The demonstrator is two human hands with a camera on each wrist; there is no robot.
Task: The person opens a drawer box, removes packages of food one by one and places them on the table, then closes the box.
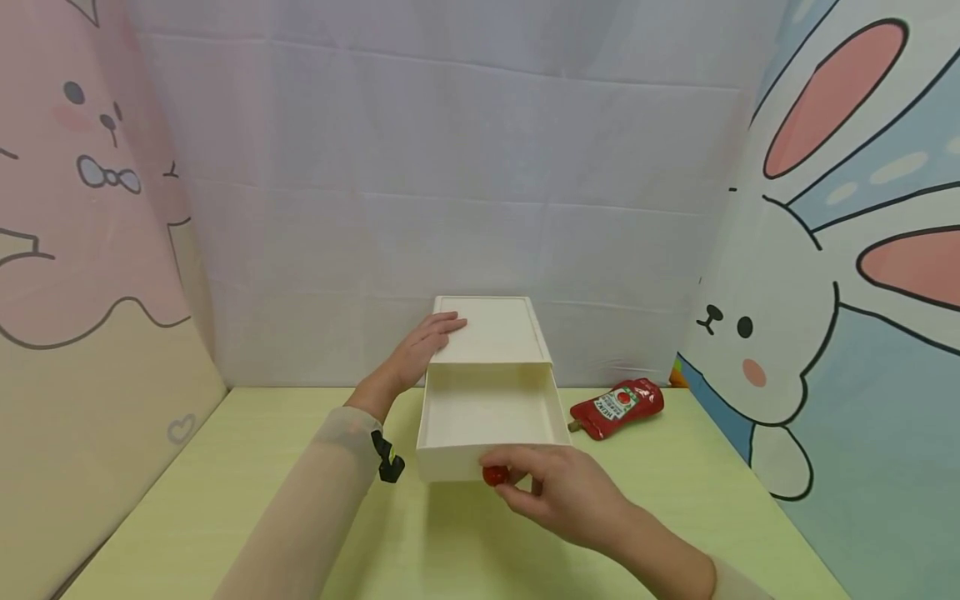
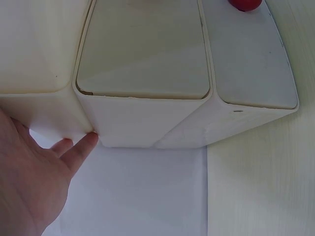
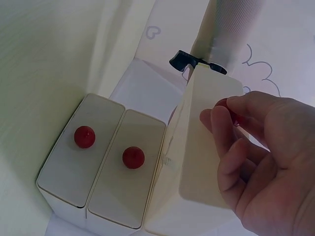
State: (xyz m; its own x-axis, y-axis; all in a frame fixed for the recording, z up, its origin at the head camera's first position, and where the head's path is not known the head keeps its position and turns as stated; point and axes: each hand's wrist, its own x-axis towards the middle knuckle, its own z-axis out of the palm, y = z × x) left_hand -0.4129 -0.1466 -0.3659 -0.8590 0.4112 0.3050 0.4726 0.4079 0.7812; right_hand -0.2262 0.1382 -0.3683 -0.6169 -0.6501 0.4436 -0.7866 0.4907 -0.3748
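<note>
A small white drawer cabinet point(image 1: 493, 329) stands on the table against the back sheet, its top drawer point(image 1: 491, 408) pulled out toward me. My right hand point(image 1: 573, 492) pinches the round red knob point(image 1: 495, 476) on that drawer's front between thumb and fingers. In the right wrist view, two lower drawer fronts below it carry a red knob each, a middle knob point(image 3: 133, 157) and a bottom knob point(image 3: 84, 136); both drawers are in. My left hand point(image 1: 416, 350) lies against the cabinet's left side, with its fingers extended over the top edge.
Right of the cabinet lies a red Heinz ketchup pouch point(image 1: 618, 408), its cap toward the drawer. The pale green table point(image 1: 277, 467) runs back to a white sheet point(image 1: 450, 167). Cartoon-printed panels, such as the rabbit panel point(image 1: 787, 333), flank both sides.
</note>
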